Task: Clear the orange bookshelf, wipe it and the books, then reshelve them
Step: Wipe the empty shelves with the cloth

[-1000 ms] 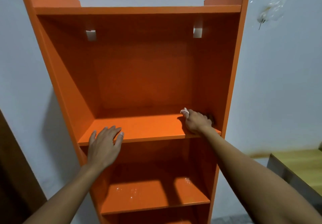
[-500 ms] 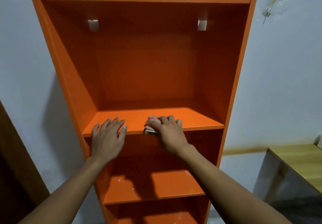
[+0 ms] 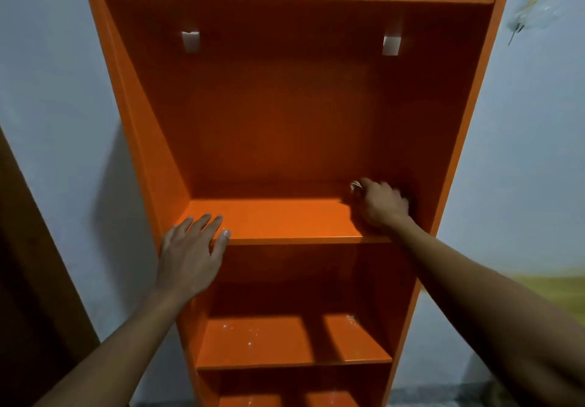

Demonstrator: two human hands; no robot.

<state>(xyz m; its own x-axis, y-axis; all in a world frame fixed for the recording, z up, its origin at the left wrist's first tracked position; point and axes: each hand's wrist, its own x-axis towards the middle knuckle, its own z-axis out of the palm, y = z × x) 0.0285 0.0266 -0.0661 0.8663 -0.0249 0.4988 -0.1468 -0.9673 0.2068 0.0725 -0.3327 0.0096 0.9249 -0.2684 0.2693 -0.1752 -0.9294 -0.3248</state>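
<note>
Blurring right hand [image 3: 381, 205] — cloth [image 3: 356, 186] mostly hidden

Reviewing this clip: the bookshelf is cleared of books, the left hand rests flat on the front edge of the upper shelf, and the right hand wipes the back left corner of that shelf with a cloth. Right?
Not quite. The head view shows the right hand with the cloth at the back right corner of the upper shelf, not the left. The rest holds: the bookshelf holds no books and the left hand rests flat on the front edge.

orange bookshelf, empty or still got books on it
Empty. Every shelf of the orange bookshelf in view is bare; only the right hand with a cloth and the left hand touch it.
</note>
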